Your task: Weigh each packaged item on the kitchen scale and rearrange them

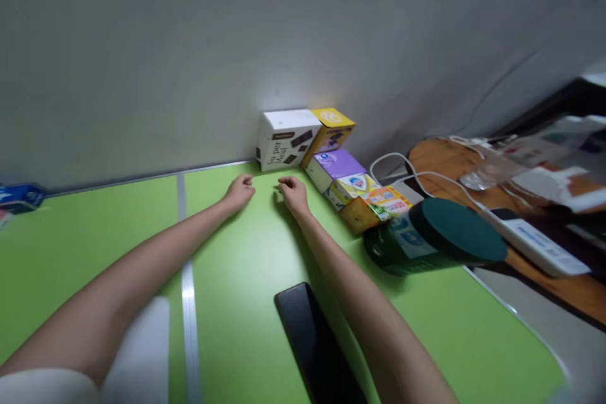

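Note:
Both arms reach over a green table (237, 303) toward the wall. My left hand (239, 194) is left of centre with its fingers loosely curled and a gap between thumb and fingers; nothing shows in it. My right hand (293, 194) hovers or rests just in front of a white box (290, 139), its thumb and fingers pinched together; whatever they hold, if anything, is too small to name. A yellow box (331, 118) stands behind, to the right. Nearer on the right are a purple-topped box (337, 167), a yellow soap box (355, 186) and an orange-green box (388, 201).
A dark green canister (426, 240) stands right of my right forearm. A black phone (317, 347) lies near the front, and a blue package (21, 197) at the far left. White cables and a power strip (544, 243) are on a brown wooden surface (435, 158) at right.

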### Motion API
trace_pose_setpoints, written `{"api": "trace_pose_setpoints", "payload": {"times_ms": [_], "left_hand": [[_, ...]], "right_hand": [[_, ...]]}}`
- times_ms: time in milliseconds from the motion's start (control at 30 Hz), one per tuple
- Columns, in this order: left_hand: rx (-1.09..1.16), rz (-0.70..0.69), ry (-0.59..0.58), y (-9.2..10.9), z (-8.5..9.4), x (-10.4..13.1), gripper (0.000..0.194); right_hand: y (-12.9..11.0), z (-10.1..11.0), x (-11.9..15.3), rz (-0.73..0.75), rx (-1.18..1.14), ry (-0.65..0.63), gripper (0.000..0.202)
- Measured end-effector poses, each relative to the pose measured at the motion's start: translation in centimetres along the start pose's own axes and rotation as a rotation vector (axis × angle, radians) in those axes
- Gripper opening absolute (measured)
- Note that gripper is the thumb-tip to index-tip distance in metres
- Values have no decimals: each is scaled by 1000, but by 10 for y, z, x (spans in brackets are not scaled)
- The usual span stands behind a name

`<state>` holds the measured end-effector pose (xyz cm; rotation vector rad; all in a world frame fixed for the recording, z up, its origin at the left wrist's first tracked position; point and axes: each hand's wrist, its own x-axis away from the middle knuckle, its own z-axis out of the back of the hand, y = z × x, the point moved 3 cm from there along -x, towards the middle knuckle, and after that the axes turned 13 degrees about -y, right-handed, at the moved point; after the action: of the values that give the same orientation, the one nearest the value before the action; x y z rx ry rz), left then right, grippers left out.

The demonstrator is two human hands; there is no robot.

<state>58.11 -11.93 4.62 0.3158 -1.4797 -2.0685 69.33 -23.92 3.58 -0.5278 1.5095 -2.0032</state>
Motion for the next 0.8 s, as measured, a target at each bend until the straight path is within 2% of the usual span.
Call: {"api": "trace_pose_setpoints", "payload": {"times_ms": [67,133,233,333,433,500,600,700,800], "left_hand": [[9,-2,-92,-3,20,34,40],[10,-21,-160,-5,45,71,39],[3,-51,-211,-6,86,130,42],[24,-113,-248,-9,124,186,44],[35,-162,-127,-25,169,234,50],[20,-145,-20,-44,204,259,49],[-48,-128,79,-71,265,286,45],[-307,-127,261,-86,336,301,45],[-607,-97,486,-86,411,304,54]], "right_hand": [[-11,-14,22,-7,-37,-116,13],[-26,-35,49,-3,-78,-284,17],[-63,-79,92,39,-134,-575,24],[-110,-132,133,126,-185,-908,23],[-150,-192,165,205,-191,-1115,22],[-169,-236,179,244,-160,-1187,26],[-187,-305,192,321,-92,-1261,36],[-205,-372,194,393,-22,-1264,47],[-227,-430,185,420,70,-1169,55]]}}
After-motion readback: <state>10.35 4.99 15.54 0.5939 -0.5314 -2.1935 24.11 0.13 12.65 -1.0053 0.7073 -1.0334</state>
